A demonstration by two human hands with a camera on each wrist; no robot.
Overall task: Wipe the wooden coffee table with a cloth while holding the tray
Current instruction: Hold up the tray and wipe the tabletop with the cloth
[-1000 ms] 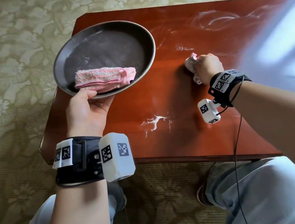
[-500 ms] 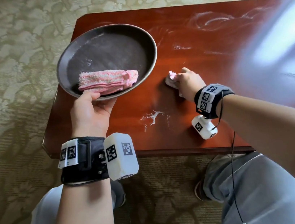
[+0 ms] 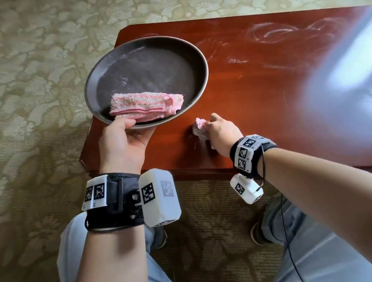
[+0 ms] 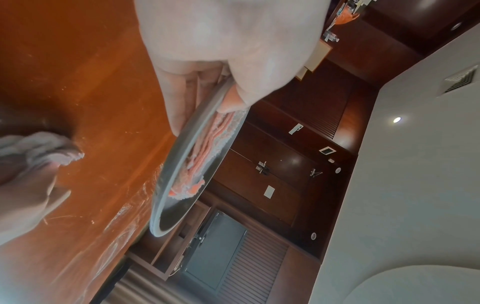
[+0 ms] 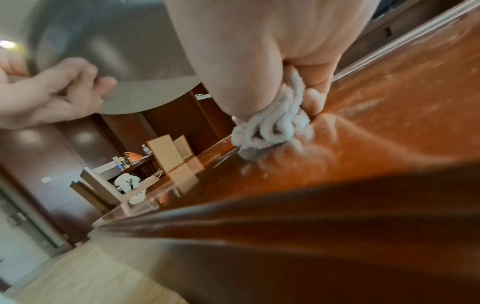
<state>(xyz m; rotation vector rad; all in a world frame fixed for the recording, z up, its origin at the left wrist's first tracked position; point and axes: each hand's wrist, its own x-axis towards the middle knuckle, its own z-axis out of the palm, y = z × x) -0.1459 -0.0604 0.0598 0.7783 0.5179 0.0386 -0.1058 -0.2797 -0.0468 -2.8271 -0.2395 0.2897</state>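
Observation:
My left hand grips the near rim of a round dark tray and holds it above the left end of the reddish wooden coffee table; the thumb lies over the rim, the fingers underneath. A folded pink towel lies in the tray. My right hand clutches a bunched pale cloth and presses it onto the tabletop near the front edge, right of the tray. In the right wrist view the cloth bulges out below my curled fingers and touches the wood.
White powdery smears streak the far part of the tabletop, and a bright glare covers its right side. Patterned carpet surrounds the table. My knees sit just below the front edge. Dark wooden cabinets stand beyond.
My right hand has slid the cloth leftward and toward me, over the white powder patch near the front edge, which no longer shows. The left hand keeps the tray steady.

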